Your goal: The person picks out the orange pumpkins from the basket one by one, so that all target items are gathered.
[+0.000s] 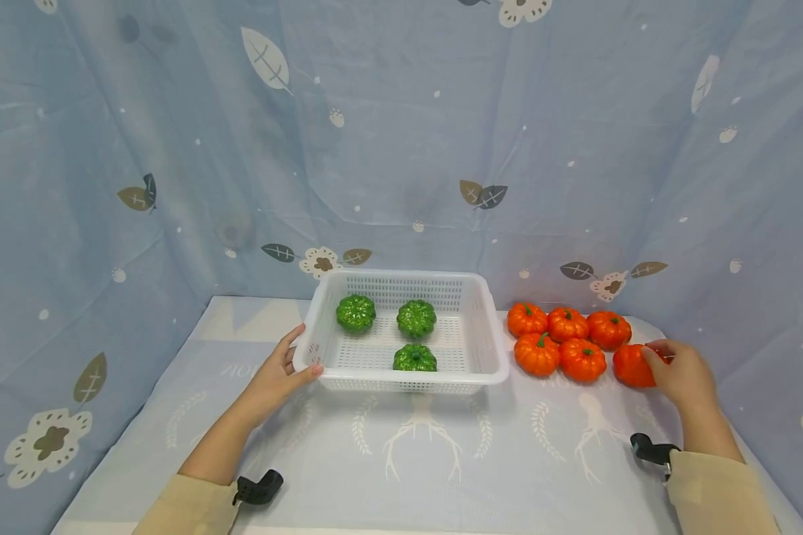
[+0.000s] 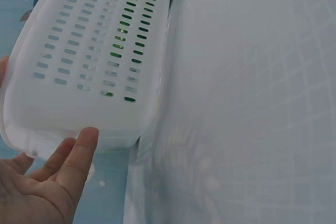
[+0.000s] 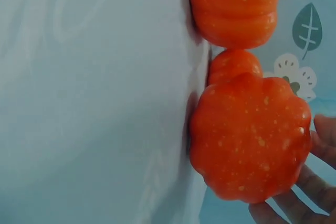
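A white plastic basket (image 1: 401,377) with slotted walls stands on the table and holds three small green pumpkins (image 1: 416,319). My left hand (image 1: 274,383) grips its near left corner, the thumb at the front rim and the fingers along the left side; in the left wrist view fingertips (image 2: 88,136) touch the wall. At the right, my right hand (image 1: 685,371) holds a small orange pumpkin (image 1: 632,365) from its right side. That pumpkin (image 3: 249,140) is tilted, its speckled underside facing the right wrist camera. Several more orange pumpkins (image 1: 582,360) sit in two rows just left of it.
The table (image 1: 442,475) wears a pale cloth with antler and leaf prints. Blue patterned curtains (image 1: 401,148) hang behind and at both sides, close to the basket's back and the pumpkins. A black wrist device (image 1: 259,488) is on each forearm.
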### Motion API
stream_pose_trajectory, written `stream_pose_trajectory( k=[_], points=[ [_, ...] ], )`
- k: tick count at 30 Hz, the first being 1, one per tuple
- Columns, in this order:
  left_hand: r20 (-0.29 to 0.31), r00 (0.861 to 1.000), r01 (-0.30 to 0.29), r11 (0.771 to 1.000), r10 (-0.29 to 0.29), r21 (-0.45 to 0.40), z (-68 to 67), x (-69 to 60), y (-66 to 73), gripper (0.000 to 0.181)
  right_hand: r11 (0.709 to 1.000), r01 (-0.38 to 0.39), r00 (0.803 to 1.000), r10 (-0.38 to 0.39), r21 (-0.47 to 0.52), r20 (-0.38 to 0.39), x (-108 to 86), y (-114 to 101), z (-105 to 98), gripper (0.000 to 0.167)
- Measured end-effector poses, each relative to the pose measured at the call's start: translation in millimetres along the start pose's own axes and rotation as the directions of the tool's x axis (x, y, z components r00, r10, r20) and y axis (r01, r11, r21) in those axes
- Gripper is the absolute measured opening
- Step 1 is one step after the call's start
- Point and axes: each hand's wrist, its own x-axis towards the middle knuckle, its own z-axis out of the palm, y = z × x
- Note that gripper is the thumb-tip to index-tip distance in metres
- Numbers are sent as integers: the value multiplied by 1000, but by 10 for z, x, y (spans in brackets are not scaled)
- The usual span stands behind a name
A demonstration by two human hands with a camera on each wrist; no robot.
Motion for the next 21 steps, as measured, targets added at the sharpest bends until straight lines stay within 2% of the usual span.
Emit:
stream_pose_trajectory(
  k=[5, 7, 10, 12, 17, 19, 21],
  points=[
    [1, 1000, 5, 1000, -5, 5, 1, 14, -1, 97, 999, -34, 999, 35, 37, -17, -40, -14, -5, 38],
    [0, 1000, 9, 1000, -9, 6, 0, 11, -4, 97, 998, -44, 999, 44, 45, 16, -51, -10, -33, 45],
    [-1, 1000, 14, 1000, -14, 6, -3, -4, -9, 96, 995, -87, 991, 81, 54, 105, -58, 7, -94, 61],
    [-7, 1000, 19, 1000, -19, 5, -7, -10, -19, 96, 991, -123, 976, 113, 42, 186, -52, 19, -144, 73],
    [-8, 1000, 6, 1000, -6, 8, -7, -2, -38, 95, 981, -192, 916, 168, 32, 364, -27, 57, -205, 88],
    [-9, 1000, 2, 1000, -2, 7, -5, 5, -41, 95, 976, -210, 899, 170, 56, 403, -16, 69, -210, 89],
    [-10, 1000, 1, 1000, -1, 6, -4, 11, -44, 96, 973, -218, 892, 166, 80, 420, -2, 76, -218, 91]
  ],
)
